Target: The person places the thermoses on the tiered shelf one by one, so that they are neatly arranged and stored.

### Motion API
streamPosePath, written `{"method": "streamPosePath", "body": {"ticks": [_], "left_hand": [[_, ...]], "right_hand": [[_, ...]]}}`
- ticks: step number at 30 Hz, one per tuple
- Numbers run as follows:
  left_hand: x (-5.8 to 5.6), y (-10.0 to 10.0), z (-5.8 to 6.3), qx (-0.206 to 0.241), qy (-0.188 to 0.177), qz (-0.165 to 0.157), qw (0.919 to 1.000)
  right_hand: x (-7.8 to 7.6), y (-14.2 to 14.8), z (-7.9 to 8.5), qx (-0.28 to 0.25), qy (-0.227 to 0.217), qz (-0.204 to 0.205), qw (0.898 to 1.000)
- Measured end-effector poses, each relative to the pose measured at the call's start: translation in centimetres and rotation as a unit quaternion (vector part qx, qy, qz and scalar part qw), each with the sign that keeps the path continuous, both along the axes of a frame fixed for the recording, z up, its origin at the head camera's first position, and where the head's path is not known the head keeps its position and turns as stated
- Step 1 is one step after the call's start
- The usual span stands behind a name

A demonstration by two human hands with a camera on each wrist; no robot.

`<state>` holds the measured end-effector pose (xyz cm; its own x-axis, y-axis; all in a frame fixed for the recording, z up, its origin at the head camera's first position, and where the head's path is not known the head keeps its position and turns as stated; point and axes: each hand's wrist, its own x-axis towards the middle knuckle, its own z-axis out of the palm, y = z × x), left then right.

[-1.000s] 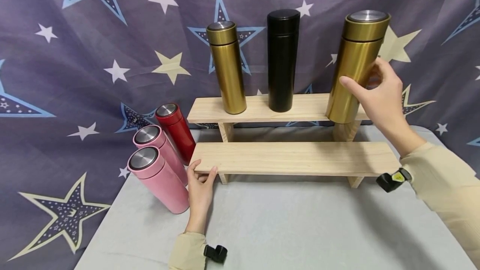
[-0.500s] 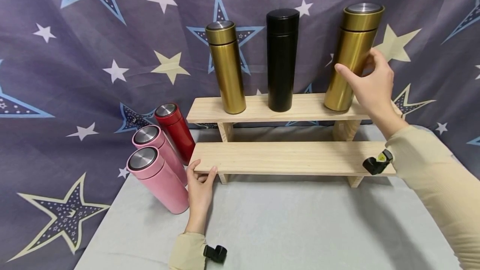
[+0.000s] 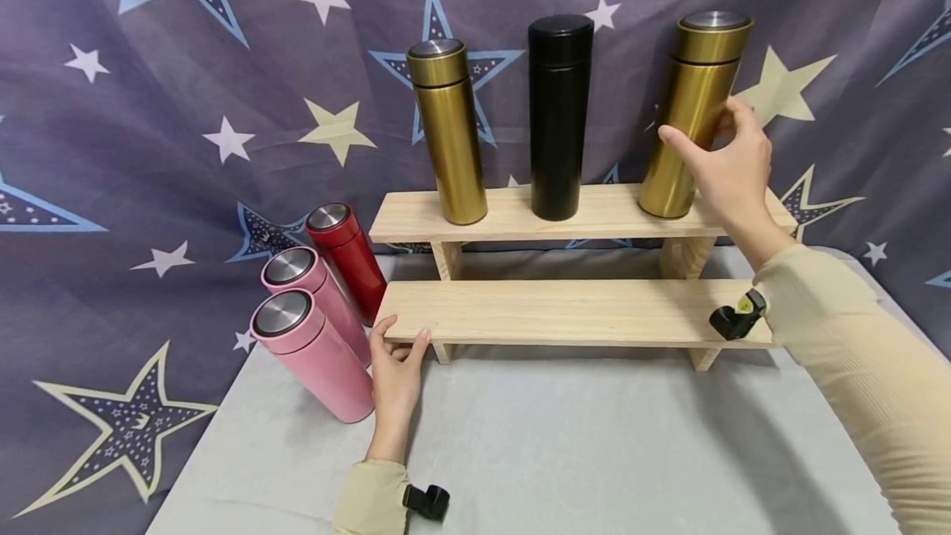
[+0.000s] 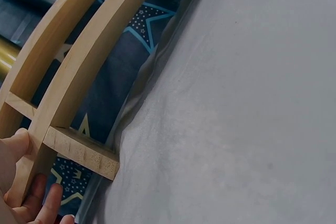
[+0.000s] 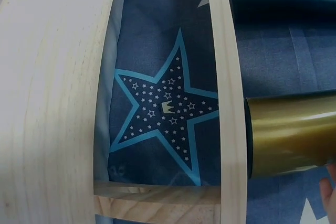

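Where the right hand (image 3: 731,163) is placed: gold bottle (image 3: 694,101) is gripped on the upper shelf (image 3: 605,209), two o'clock.
Left hand (image 3: 396,378): lower shelf (image 3: 572,312) is pinched at seven o'clock.

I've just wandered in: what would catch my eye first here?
Probably the tall black cylindrical flask mid-row on the upper pale wooden shelf, with a shiny gold metallic flask on its left and another gold flask in the right hand. Next, two pink cylindrical flasks and a red one at the left, near the left hand. Behind hangs purple-grey cloth printed with stars.
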<state>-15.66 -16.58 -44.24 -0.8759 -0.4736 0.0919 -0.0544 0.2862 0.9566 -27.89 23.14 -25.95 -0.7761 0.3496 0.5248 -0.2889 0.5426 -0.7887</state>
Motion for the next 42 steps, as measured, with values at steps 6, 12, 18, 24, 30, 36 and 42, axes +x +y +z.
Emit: {"method": "streamPosePath", "body": {"ticks": [6,12,18,24,30,36,42], "left_hand": [[-0.1,0.0,0.0,0.005,-0.002,-0.002,1.0000],[0.0,0.0,0.1,0.004,0.003,-0.003,1.0000],[-0.1,0.0,-0.1,0.009,0.009,-0.002,0.9999],[0.0,0.0,-0.2,0.006,0.005,0.001,1.0000],[0.0,0.1,-0.2,0.010,0.007,-0.004,0.9999],[-0.1,0.0,-0.2,0.011,0.013,-0.008,0.9998],[-0.1,-0.1,-0.2,0.003,0.007,-0.003,1.0000]], "right_hand": [[-0.1,0.1,0.0,-0.001,-0.001,-0.001,1.000],[-0.1,0.2,0.0,0.006,-0.015,0.003,1.000],[0.4,0.1,0.0,0.011,-0.039,0.022,0.999],[1.8,0.7,-0.8,0.002,-0.038,0.050,0.998],[4.3,1.8,-2.1,-0.043,-0.014,0.065,0.997],[7.5,2.7,-4.0,-0.066,0.047,0.057,0.995],[10.9,3.5,-5.8,-0.031,0.046,0.058,0.997]]}}
